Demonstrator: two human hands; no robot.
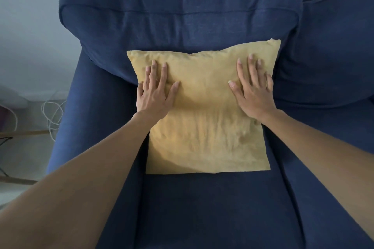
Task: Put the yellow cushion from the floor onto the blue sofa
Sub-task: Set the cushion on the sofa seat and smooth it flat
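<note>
Both arms extend forward, forearms bare. The left hand (154, 95) lies palm-down, fingers (163, 75) spread and flat, thumb angled out to the right. The right hand (254, 92) mirrors it, palm-down, fingers spread, thumb angled left; a ring sits on one finger. Neither hand grips anything.

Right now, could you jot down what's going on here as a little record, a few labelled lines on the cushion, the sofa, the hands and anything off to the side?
cushion: yellow cushion, on the seat, top edge leaning against the backrest
sofa: blue sofa, fabric
left hand: flat on the cushion's left part, fingers spread
right hand: flat on the cushion's right part, fingers spread
grip: neither hand grasps, both press with open palms
beside sofa: white cable on the floor to the left
task state: cushion already on the sofa
</note>
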